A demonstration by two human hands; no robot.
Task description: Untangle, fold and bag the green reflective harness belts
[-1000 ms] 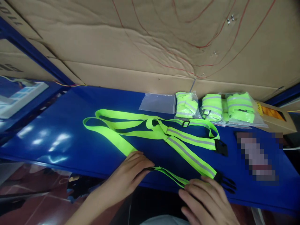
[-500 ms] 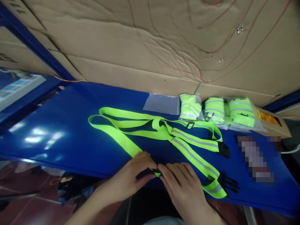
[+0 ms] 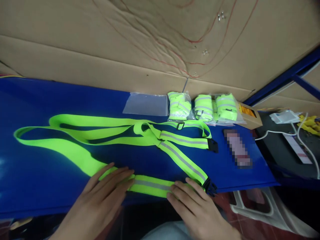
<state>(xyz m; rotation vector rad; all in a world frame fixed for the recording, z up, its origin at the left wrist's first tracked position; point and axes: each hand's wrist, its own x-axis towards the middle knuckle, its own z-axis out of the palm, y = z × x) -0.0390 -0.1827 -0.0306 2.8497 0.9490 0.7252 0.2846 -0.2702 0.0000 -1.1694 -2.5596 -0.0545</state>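
Observation:
A neon-green reflective strap harness [image 3: 105, 133] with grey reflective stripes lies spread across the blue table [image 3: 37, 180]. My left hand [image 3: 100, 200] lies flat with fingers stretched on the near strap at the table's front edge. My right hand [image 3: 197, 206] also lies flat, fingers pressing the right end of the same folded strap section [image 3: 152, 185]. A black buckle [image 3: 211, 188] sits just right of my right fingers; another black buckle [image 3: 213, 145] lies farther back.
An empty clear bag [image 3: 146, 104] and several bagged green straps [image 3: 203, 106] lie at the back by a cardboard wall [image 3: 125, 43]. A small cardboard box [image 3: 250, 115], a blurred object [image 3: 237, 151], and white cables and a power strip [image 3: 295, 143] sit to the right.
My hands went from pinching the thin strap together to lying flat and apart on a flattened strap section. The view swung right, so the harness sits further left.

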